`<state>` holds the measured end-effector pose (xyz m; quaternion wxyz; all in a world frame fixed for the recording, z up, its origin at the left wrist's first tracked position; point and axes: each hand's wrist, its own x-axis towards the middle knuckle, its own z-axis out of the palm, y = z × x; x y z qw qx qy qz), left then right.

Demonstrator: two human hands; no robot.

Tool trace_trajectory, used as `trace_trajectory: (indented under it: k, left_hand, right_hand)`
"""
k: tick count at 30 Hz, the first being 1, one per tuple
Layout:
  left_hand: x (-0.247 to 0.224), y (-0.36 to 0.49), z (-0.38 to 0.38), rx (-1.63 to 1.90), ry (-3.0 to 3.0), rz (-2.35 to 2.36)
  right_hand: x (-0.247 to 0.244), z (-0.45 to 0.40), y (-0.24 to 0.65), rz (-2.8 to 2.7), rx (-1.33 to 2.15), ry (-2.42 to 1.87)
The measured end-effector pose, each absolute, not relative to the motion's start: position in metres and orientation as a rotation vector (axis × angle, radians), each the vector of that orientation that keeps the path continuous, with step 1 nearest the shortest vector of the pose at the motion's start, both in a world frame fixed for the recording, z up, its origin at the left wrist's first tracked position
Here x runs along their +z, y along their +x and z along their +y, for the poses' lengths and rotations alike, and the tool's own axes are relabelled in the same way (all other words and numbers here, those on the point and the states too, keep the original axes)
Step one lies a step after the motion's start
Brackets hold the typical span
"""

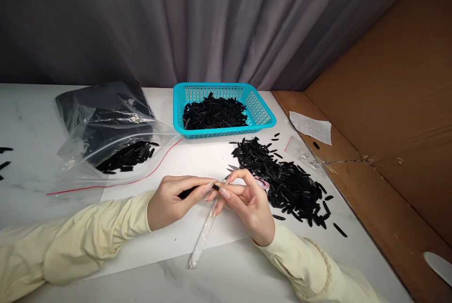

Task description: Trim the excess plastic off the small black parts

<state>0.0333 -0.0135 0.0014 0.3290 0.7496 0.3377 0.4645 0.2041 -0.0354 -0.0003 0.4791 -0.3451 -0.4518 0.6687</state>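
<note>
My left hand (176,199) is closed, pinching a small black strip (215,187) between thumb and index finger. More black shows inside its curled palm. At the other end of that strip, the thumb and fingers of my right hand (247,201) close in and meet it. A slim white stick in clear wrap (201,242) slants down from under my right fingers toward the table; whether they grip it I cannot tell. Behind my right hand lie pink-handled scissors (263,183), partly hidden. Beside it spreads a heap of flat black strips with tapered ends (286,183).
A turquoise basket (226,132) holding many black strips stands at the back. Left of it, a clear zip bag (141,178) with black strips overlaps a dark plastic packet (106,98). A paper slip (310,127) and small clear bag (300,151) lie by the cardboard wall (388,81).
</note>
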Motion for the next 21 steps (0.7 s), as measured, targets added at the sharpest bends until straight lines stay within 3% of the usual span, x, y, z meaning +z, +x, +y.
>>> trace_trajectory:
  k: [21]
  left_hand:
    - [0.0043, 0.0332, -0.0137, 1.115, 1.911, 0.921]
  right_hand:
    - [0.0010, -0.0364, 0.2015, -1.116, 1.637, -0.848]
